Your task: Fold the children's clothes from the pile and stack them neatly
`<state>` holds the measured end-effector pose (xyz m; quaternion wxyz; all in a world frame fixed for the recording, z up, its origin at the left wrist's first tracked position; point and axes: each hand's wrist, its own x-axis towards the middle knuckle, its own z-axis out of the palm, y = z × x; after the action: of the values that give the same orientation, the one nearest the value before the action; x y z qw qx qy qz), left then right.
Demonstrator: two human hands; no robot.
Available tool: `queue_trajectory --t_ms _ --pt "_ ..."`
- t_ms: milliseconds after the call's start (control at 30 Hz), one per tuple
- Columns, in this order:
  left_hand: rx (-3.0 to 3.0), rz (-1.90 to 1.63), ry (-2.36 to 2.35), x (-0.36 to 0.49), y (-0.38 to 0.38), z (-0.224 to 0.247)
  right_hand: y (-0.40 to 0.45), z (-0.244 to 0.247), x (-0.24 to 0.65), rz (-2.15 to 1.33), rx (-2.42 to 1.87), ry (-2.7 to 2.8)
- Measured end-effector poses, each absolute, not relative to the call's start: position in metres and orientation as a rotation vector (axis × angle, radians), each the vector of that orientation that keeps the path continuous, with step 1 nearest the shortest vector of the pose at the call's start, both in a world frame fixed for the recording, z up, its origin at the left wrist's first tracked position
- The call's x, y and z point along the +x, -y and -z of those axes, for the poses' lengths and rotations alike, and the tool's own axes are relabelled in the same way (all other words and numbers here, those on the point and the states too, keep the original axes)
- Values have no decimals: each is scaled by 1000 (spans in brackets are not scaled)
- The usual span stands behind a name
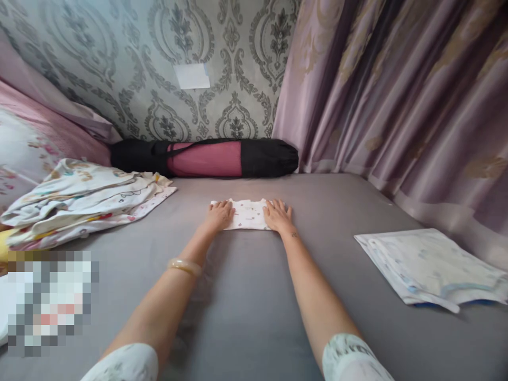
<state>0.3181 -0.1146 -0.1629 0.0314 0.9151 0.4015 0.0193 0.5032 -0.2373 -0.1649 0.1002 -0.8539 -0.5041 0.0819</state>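
A small white printed cloth [250, 215], folded into a flat rectangle, lies on the grey sheet in the middle of the view. My left hand [220, 215] rests flat on its left end, fingers stretched forward. On the right end lies my right hand [278, 214], palm down with the fingers spread. Neither hand is closed round the fabric. The parts of the cloth beneath both palms are hidden.
Loosely piled printed clothes [91, 198] lie at the left, near a pixelated patch. Folded pale garments [432, 262] lie at the right. A black and pink roll bag [204, 159] sits against the patterned wall, beside purple curtains [381, 90].
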Motion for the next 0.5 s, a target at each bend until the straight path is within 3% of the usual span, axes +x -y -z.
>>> queue_trajectory --t_ms 500 --pt "2680 243 -1246 327 45 131 239 166 519 5 -2452 1438"
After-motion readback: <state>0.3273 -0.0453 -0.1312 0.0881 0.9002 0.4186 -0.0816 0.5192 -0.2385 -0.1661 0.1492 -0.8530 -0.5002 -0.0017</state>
